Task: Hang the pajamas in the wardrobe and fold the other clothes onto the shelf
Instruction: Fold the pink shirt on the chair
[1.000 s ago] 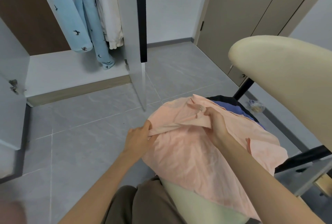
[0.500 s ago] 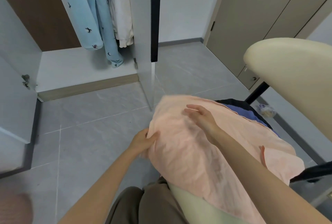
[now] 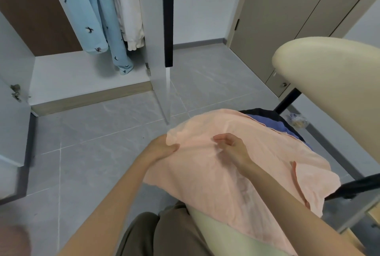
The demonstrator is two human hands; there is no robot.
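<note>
place: you're in a home bedroom
clues: open wardrobe (image 3: 82,74), pajamas (image 3: 88,19) hanging inside, tile floor (image 3: 102,142), closet doors (image 3: 277,19)

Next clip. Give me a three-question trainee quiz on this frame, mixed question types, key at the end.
1. True or false: blue bird-print pajamas hang inside the wardrobe.
2. Which hand pinches the pink garment at its edge? A left, B right, C both.
3. Fill in: the pink garment is spread over a cream ___.
Key: 1 true. 2 A: the left hand pinches it; the right hand is open. 3 chair.
</note>
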